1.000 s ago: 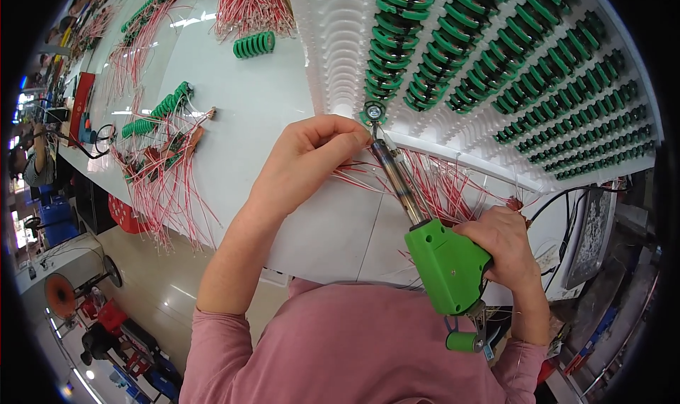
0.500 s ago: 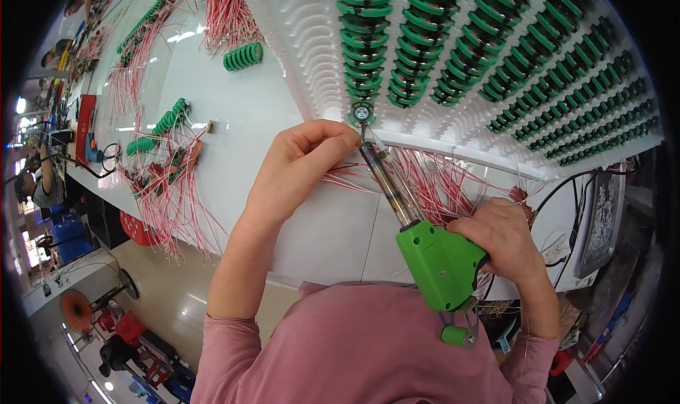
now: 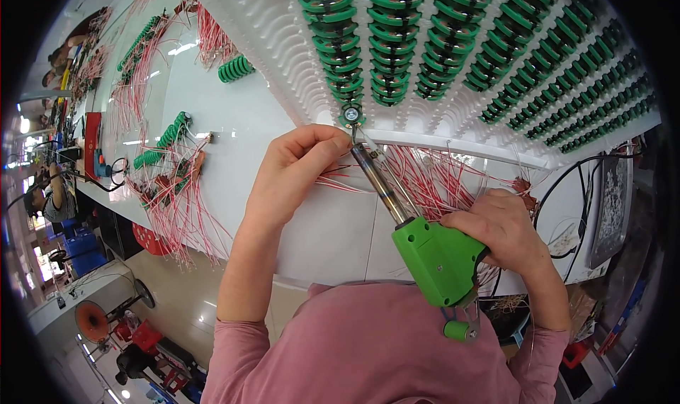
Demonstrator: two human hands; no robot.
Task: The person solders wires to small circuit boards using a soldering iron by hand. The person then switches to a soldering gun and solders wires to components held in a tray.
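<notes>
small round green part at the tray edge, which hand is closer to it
Left. The left hand has its fingertips right beside the small round green part, seemingly pinching it. The right hand sits well back, gripping the green soldering gun.

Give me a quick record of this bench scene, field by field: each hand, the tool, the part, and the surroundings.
Left hand: pinching a small round green part by its wires
Right hand: gripping a green soldering gun
Tool tip: at the part
Tray: white tray holding rows of green parts
Bench: red and white wires on the white table
</notes>
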